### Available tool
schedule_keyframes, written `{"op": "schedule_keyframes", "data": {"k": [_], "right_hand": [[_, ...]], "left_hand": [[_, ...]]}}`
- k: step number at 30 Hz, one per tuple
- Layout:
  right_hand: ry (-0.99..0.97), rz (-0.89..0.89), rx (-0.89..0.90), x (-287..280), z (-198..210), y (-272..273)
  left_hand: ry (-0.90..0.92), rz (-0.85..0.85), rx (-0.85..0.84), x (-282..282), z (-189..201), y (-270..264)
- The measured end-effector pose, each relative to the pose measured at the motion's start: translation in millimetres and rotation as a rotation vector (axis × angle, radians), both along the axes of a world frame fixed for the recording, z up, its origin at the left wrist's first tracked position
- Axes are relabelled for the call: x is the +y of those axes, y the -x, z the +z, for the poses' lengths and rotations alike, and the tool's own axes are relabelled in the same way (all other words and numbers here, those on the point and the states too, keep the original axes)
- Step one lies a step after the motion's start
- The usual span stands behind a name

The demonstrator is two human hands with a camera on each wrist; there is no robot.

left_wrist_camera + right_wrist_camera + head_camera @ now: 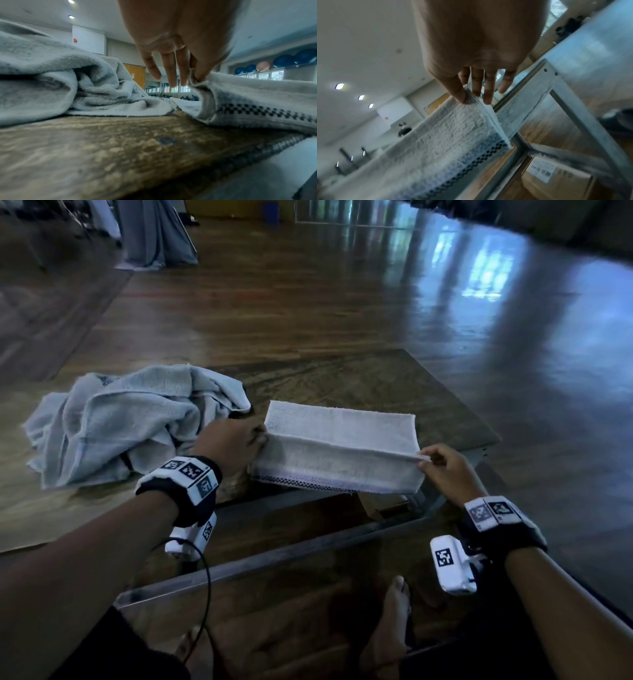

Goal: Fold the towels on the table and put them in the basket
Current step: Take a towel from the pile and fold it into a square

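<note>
Two hands hold a pale terry towel (337, 453) along its raised fold above the wooden desk (394, 385): left hand (233, 445) pinching one end, right hand (445, 470) pinching the other. Its checkered woven border hangs nearest. Only the left wrist view shows that hand's spare fingers (169, 73) straight and spread. Another crumpled towel (120, 422) lies alongside.

Nubby terry-cloth towel (337, 446) with woven checked border on a worn, matt wooden table (106, 148); glossy wood floor (308, 302); metal table frame (530, 102).
</note>
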State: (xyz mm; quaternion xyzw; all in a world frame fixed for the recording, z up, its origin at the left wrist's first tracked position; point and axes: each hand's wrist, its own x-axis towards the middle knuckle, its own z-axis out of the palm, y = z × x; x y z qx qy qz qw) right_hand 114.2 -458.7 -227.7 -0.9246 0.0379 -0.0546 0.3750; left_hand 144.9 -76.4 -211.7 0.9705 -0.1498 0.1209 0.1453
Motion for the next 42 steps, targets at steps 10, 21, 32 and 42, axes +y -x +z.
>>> {"op": "schedule_keyframes", "data": {"k": [10, 21, 32, 42], "right_hand": [[0.413, 0.123, 0.114, 6.0, -4.1, 2.2], [0.086, 0.064, -0.05, 2.3, 22.3, 27.3], [0.168, -0.163, -0.136, 25.2, 5.3, -63.7], [0.394, -0.066, -0.015, 27.6, -10.8, -88.5]], "left_hand": [[-0.197, -0.12, 0.258, -2.2, -8.8, 8.1], [0.104, -0.131, 0.296, 14.3, 30.8, 18.8], [0.306, 0.13, 0.094, 8.9, -14.9, -41.2], [0.276, 0.133, 0.297, 8.8, -34.9, -66.9]]}}
